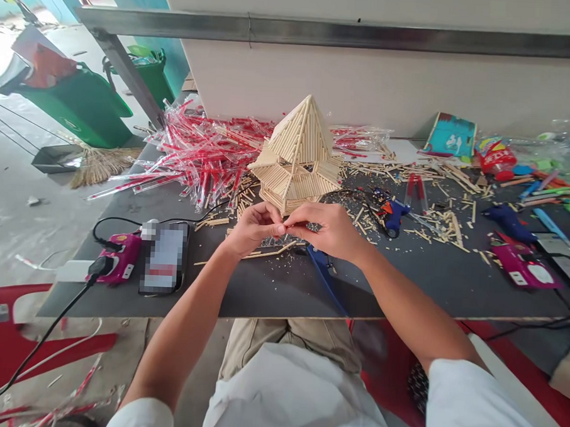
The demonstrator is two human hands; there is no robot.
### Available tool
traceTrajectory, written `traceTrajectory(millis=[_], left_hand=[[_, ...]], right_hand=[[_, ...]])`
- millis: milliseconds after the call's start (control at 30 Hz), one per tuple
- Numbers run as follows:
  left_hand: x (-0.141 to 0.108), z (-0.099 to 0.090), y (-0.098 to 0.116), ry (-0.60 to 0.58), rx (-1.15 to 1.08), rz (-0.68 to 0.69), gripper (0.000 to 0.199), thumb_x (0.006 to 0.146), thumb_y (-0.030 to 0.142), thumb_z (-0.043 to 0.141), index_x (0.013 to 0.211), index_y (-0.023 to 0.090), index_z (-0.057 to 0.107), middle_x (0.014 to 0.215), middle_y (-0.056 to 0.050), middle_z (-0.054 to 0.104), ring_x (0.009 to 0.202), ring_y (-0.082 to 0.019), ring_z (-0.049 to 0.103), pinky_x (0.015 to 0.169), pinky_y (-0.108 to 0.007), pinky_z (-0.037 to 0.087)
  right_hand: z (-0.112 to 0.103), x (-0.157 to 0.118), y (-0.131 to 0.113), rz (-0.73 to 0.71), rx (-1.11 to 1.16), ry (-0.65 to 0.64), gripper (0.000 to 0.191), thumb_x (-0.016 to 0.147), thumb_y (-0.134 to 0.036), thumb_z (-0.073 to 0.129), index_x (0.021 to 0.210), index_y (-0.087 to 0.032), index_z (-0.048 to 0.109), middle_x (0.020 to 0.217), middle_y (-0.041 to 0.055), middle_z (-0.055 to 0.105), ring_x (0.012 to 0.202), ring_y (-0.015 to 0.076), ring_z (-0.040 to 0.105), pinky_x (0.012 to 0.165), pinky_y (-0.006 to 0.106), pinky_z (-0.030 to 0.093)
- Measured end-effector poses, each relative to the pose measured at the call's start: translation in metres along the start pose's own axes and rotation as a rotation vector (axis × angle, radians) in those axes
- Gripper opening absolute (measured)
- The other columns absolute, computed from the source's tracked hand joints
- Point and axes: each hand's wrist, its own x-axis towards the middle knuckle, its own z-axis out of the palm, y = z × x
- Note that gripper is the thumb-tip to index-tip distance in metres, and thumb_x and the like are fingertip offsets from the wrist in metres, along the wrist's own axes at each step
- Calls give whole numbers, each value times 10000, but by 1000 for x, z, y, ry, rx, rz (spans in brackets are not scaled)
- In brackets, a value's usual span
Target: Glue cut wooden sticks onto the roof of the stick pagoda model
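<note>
Fingertips of my left hand [256, 228] and my right hand [330, 229] meet in a pinch above the table. Whatever lies between them is too small or hidden to make out. Just beyond the hands stands a tower-like model built of thin wooden sticks [300, 142], with a pointed roof over a flared lower tier. Its bottom is partly covered by my fingers. Below my right hand is a blue-handled tool [324, 270], its front end hidden. A bent thin stick [269, 253] lies under the hands among small wood crumbs.
Red-and-clear plastic wrappers [207, 147] heap at the back left. A phone [164, 258] and a magenta power socket [122, 257] lie left. Rightward are a blue glue gun [394, 215], another glue gun [510, 222], a second magenta socket [523, 265] and scattered stick pieces [447, 230].
</note>
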Motion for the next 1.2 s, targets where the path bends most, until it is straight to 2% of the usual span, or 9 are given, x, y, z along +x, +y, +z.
traceTrajectory(millis=[100,200,333,400,533,700,867,1000,1200], left_hand=[[-2,-1,2,-47,12,-51,358,632,228,980,754,134,657,699,17,677,558,-68,622,523,-177,535],[-2,0,4,-85,1,-90,369,616,232,989,772,132,670,689,13,677,562,-74,628,528,-176,534],[-2,0,5,-103,-32,-91,366,668,293,970,815,138,674,688,4,681,557,-81,629,520,-185,533],[-2,1,6,-72,-38,-85,382,709,366,946,832,144,662,673,3,671,564,-87,629,514,-185,524],[-1,4,6,16,29,-81,384,806,453,864,829,152,627,666,4,661,571,-89,619,510,-189,514],[1,5,2,54,132,-96,386,837,469,831,817,152,612,687,2,673,546,-78,598,501,-195,510],[2,5,-1,36,172,-102,381,855,472,814,829,147,617,693,-6,677,547,-75,599,510,-195,514],[1,6,-1,36,197,-109,399,838,490,825,841,148,619,686,-9,677,540,-77,598,500,-196,510],[1,6,-2,15,236,-115,394,854,492,810,840,147,620,701,-19,682,554,-81,608,523,-207,527]], right_hand=[[-7,7,-4,178,213,-124,123,864,-307,819,920,-199,799,875,24,775,763,143,703,698,281,557],[-10,11,-4,314,365,-207,164,835,-321,829,925,-187,800,881,30,777,765,151,716,693,281,577],[-14,18,-4,313,357,-248,180,857,-341,801,960,-194,802,924,36,790,796,162,729,713,297,584],[-18,25,-6,235,246,-204,146,869,-330,787,934,-200,803,914,29,787,795,153,714,709,290,568],[-31,45,-2,47,-117,18,81,917,-267,727,882,-216,780,907,17,769,808,143,666,782,313,547],[-36,58,29,25,-336,276,85,961,-285,685,950,-238,755,1029,64,723,854,183,655,867,396,594],[-31,57,52,-58,-408,271,110,983,-331,660,1034,-283,744,1116,78,678,972,226,660,941,452,622],[-29,56,55,-63,-442,273,167,1013,-367,608,1107,-308,733,1154,86,676,1037,256,654,971,495,623],[-29,57,56,-80,-482,288,175,1017,-357,591,1093,-312,742,1141,80,685,1023,257,661,963,500,623]])
